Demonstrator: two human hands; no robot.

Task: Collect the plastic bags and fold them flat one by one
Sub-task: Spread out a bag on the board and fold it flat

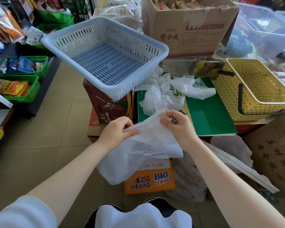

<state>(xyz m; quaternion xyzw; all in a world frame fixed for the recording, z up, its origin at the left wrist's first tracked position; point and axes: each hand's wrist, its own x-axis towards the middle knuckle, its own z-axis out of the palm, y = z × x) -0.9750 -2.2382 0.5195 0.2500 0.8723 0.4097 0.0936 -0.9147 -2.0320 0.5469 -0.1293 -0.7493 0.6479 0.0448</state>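
A thin translucent white plastic bag (145, 145) hangs in the air in front of me, held by both hands at its upper edge. My left hand (117, 130) pinches its left side between thumb and fingers. My right hand (178, 124) pinches its upper right corner. The bag's lower part droops over an orange noodle carton (150, 181). Beyond my hands, a heap of crumpled white plastic bags (169, 91) lies on a green box top (209, 116).
A pale blue slotted basket (105, 53) sits tilted on a brown carton at centre left. A yellow handled basket (253, 89) stands at right. Cardboard boxes (187, 25) are stacked behind. Green trays of snack packets (18, 86) line the left. Tiled floor lies at lower left.
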